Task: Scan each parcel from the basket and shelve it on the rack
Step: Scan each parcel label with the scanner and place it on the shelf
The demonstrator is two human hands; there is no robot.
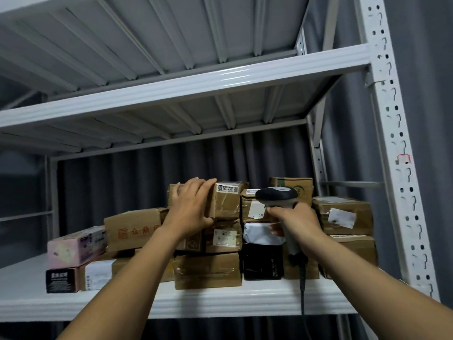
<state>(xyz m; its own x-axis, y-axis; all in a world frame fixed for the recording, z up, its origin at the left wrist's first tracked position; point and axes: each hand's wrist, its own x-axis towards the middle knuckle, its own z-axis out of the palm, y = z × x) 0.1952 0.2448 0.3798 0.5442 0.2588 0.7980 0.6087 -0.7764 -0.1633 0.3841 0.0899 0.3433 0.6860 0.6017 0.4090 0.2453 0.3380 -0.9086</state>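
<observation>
1. In the head view I look slightly upward at the rack point(392, 143), which is white metal, and I see two bare forearms reaching toward its lower shelf point(220, 305)
2. The left hand point(190, 207) holds a cardboard parcel point(226, 201). The fingers curve over the parcel's top edge and the thumb point(208, 220) presses against its lower front edge, so the hand is about half closed around the left part of the box
3. This cardboard parcel sits on the very top of the middle stack on the shelf and rests on another brown box point(221, 236). A small white label point(227, 188) near its top front edge faces me
4. The right hand point(297, 227) is closed firmly around the handle of the scanner point(277, 193). One finger lies at the front of the handle, just under the head, and the other fingers wrap the grip
5. The scanner's dark head is just beside the held parcel, on its right. The cable point(302, 290) hangs down from the handle and passes in front of the shelf edge
6. More parcels stand on the same shelf. At the left a pink box point(76, 246) lies on a black box point(62, 280), and behind the right hand a white bag point(259, 233) lies over a black parcel point(263, 261)
7. Behind the rack hangs a grey curtain point(122, 180)
</observation>
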